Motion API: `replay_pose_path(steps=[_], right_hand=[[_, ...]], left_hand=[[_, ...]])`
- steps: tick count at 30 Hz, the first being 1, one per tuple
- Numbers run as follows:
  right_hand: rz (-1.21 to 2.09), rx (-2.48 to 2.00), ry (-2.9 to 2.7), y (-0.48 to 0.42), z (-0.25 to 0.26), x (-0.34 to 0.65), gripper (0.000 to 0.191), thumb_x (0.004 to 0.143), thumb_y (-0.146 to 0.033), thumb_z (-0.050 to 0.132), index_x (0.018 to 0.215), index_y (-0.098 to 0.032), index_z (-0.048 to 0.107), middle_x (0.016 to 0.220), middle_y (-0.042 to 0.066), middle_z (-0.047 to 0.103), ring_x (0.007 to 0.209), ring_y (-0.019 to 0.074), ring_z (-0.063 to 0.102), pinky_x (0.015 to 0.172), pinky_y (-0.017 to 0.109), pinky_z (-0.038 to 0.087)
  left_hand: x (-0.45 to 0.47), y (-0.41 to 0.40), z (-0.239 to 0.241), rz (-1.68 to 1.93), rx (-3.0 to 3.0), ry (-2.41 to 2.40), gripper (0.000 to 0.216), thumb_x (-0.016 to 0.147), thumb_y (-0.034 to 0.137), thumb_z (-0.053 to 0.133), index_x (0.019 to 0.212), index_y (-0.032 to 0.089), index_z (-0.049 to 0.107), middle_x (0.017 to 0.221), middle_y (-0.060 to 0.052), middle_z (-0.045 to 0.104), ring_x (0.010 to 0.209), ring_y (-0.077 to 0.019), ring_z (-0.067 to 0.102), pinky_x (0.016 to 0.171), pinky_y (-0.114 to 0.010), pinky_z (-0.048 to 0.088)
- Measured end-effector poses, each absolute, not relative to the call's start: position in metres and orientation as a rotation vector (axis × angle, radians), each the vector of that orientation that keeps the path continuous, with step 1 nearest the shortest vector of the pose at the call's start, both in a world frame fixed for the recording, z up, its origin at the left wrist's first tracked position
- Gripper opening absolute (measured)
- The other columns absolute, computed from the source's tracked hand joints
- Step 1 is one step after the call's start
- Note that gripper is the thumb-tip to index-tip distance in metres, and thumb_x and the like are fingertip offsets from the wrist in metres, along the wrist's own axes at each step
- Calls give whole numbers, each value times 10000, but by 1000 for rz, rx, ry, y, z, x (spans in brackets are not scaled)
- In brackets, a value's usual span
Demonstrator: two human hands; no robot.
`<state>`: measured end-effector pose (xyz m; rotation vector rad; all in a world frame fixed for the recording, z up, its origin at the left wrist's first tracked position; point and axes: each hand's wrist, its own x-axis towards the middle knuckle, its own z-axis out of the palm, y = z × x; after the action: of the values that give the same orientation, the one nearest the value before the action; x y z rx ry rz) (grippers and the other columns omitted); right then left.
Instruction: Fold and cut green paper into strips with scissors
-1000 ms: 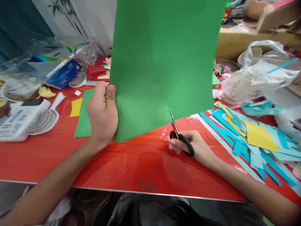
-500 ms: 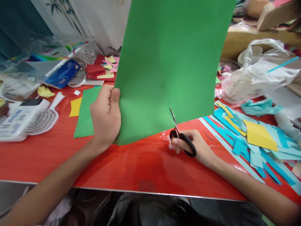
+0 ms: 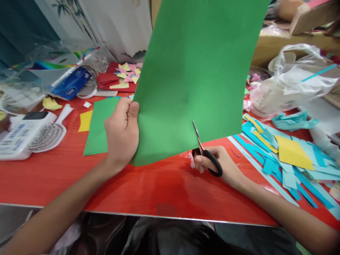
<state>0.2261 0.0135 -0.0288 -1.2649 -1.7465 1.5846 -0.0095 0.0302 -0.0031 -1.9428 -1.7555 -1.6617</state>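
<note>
A large sheet of green paper (image 3: 196, 78) stands tilted up over the table, running out of the top of the view. My left hand (image 3: 123, 131) is closed on its lower left edge, thumb on the near side. Black-handled scissors (image 3: 211, 159) are in my right hand (image 3: 223, 161), fingers in the loops. One blade lies in front of the sheet at its bottom edge; the other blade is hidden behind the paper. Another green paper piece (image 3: 97, 131) lies flat on the table, partly covered by my left hand.
On the red table (image 3: 164, 191), blue and yellow paper strips (image 3: 281, 156) pile up at right, near a clear plastic bag (image 3: 289, 81). At left lie a hairbrush (image 3: 50, 134), a white box (image 3: 21, 136) and a blue packet (image 3: 70, 83). Small paper cutouts (image 3: 129, 74) sit behind.
The green sheet's upper left edge has swung to the right, uncovering more of the cutouts. My left hand has shifted slightly right and down. The scissors have hardly moved.
</note>
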Motion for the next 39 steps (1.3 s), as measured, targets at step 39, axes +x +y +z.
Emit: replay_pose_path(steps=[39], right_hand=[[1599, -1252, -1672, 12, -34, 227, 524, 658, -670, 618, 526, -167, 555, 517, 44, 561, 503, 133, 477, 477, 256, 319]], left_hand=[[3, 19, -1, -1439, -2007, -2037, 278, 910, 300, 392, 652, 203, 357, 532, 52, 273, 485, -91, 279, 485, -244, 233]])
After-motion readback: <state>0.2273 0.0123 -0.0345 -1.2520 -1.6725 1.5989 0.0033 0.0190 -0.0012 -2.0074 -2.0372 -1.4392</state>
